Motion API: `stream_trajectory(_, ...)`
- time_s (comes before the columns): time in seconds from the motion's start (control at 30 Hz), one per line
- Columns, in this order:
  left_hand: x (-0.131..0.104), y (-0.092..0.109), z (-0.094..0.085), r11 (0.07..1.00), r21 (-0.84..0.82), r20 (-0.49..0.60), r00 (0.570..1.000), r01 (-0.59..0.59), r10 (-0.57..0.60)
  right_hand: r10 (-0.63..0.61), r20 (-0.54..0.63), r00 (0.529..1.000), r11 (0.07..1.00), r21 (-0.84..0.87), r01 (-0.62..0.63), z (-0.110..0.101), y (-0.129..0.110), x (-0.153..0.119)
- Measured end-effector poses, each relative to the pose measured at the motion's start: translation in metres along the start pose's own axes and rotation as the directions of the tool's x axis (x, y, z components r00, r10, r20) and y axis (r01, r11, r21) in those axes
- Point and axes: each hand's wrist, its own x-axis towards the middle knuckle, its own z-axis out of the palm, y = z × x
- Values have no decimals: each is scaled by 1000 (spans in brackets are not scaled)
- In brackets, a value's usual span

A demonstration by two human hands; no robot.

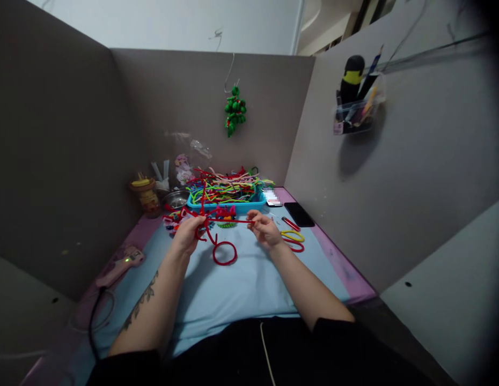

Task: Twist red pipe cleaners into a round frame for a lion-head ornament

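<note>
My left hand (188, 235) is closed on a bunch of bent red pipe cleaners (209, 234) above the blue cloth. One red strand (231, 220) stretches level from it to my right hand (265, 231), whose thumb and fingers pinch its end. Other strands stick up and down from the left fist, and a round red loop (224, 253) hangs below; whether it joins the bunch is hard to see. Just behind the hands lie small coloured pipe cleaner pieces (226, 215), partly covered by the left hand and the strands.
Behind stands a blue tray (249, 206) heaped with coloured pipe cleaners. Scissors (294, 247) with yellow and red handles and a black phone (299, 214) lie right. A pink glue gun (123, 264) with a cord sits left. Grey partitions (209, 80) enclose the table.
</note>
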Motion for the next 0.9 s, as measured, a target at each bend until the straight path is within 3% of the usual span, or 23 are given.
stream_trajectory(0.13, 0, 4, -4, 996, 33, -16, 996, -86, 87, -60, -111, 992, 997, -54, 54, -12, 3, 8)
stream_trajectory(0.23, -4, 6, -6, 977, 193, 108, 991, -95, 75, -201, -106, 974, 942, -294, 162, -9, -1, 5)
stream_trajectory(0.33, -11, 9, -5, 937, 336, 279, 960, -96, -1, -280, 94, 955, 812, -508, 288, 4, -10, -4)
stream_trajectory(0.47, -23, 15, 2, 884, 446, 401, 915, -143, -55, -251, 414, 875, 709, -537, 458, 21, -18, -12)
stream_trajectory(0.57, -28, 18, 8, 870, 461, 463, 884, -177, -65, -230, 479, 847, 700, -523, 486, 29, -14, -14)
stream_trajectory(0.63, -27, 18, 10, 865, 450, 447, 894, -223, -2, -229, 461, 857, 700, -534, 474, 30, -11, -15)
stream_trajectory(0.7, -25, 16, 10, 829, 455, 331, 926, -327, 183, -247, 404, 881, 698, -557, 451, 30, -8, -15)
stream_trajectory(0.73, -23, 15, 9, 788, 479, 241, 921, -388, 307, -264, 360, 895, 694, -573, 436, 30, -7, -15)
stream_trajectory(0.8, -21, 13, 8, 690, 555, 80, 856, -464, 511, -311, 272, 911, 670, -617, 413, 29, -6, -15)
stream_trajectory(0.83, -20, 11, 7, 655, 589, 48, 829, -474, 557, -339, 239, 910, 648, -642, 410, 29, -5, -15)
stream_trajectory(0.9, -19, 8, 7, 622, 624, 89, 834, -472, 544, -394, 220, 892, 587, -687, 428, 29, -4, -16)
